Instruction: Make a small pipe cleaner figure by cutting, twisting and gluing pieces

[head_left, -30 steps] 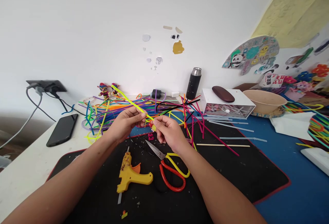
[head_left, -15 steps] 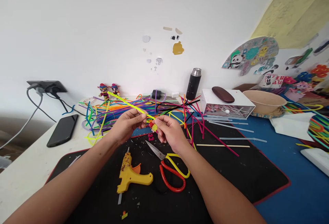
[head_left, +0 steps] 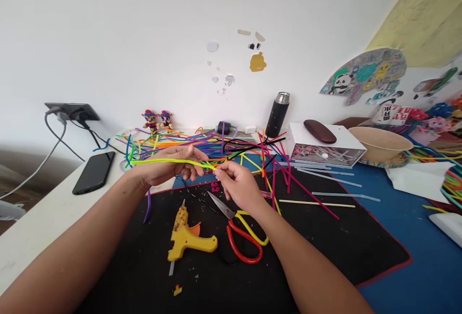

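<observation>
Centrally: yellow pipe cleaner (head_left: 169,161), level, clamped by left hand (head_left: 162,167) fingers and right hand (head_left: 238,186) fingertips, over black mat (head_left: 325,242). Glue gun (head_left: 187,237), scissors (head_left: 240,230) at 6 o'clock; pipe-cleaner pile (head_left: 202,144) at 12; phone (head_left: 94,172) at 9.

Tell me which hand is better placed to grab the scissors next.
Probably the right hand: it hovers just above the scissors, handles beside its wrist, though it pinches one end of the yellow pipe cleaner. The left hand holds it farther left, nearer the glue gun.

Neon-yellow pipe cleaner (head_left: 169,161); yellow glue gun (head_left: 187,240).
</observation>
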A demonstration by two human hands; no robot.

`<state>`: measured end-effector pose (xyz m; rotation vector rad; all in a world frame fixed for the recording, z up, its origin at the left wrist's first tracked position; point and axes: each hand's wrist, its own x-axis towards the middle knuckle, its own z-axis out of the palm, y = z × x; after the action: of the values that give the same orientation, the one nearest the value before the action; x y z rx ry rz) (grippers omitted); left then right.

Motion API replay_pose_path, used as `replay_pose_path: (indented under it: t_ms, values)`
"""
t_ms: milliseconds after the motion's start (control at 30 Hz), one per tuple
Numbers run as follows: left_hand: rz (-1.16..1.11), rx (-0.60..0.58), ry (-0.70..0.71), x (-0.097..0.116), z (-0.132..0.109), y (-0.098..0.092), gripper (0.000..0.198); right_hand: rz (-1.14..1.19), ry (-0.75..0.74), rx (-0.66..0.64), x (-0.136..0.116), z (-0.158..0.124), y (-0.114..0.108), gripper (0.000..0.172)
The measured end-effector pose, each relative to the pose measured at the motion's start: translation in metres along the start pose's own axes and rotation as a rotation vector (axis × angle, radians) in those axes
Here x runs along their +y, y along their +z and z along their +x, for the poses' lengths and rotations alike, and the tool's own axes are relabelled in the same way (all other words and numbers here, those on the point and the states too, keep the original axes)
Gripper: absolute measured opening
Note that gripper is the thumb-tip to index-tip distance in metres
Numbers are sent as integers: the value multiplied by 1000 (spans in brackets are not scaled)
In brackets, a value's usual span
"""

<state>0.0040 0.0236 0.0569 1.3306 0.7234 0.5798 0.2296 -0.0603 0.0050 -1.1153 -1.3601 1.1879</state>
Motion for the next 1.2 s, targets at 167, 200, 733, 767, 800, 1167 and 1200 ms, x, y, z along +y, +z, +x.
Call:
replay_pose_path:
  t_ms: [167,200,733,767,800,1167,1200]
  values:
    - [178,-110,-34,8,-8,0,39,-9,9,-1,1,1,-1,23]
    - [190,-111,-41,9,-9,0,38,0,13,1,1,1,-2,24]
    - [367,-25,43,8,-6,-2,27,8,21,63,-2,3,-6,34]
    - [370,-25,47,8,-6,-1,27,5,19,65,-2,4,-6,34]
    - [378,-28,51,9,-6,0,27,0,16,66,-1,4,-6,34]
    - [529,-50,9,7,-8,9,19,-9,29,62,3,5,-8,34]
    - [554,-42,31,7,-8,11,19,-7,27,68,3,4,-8,34]
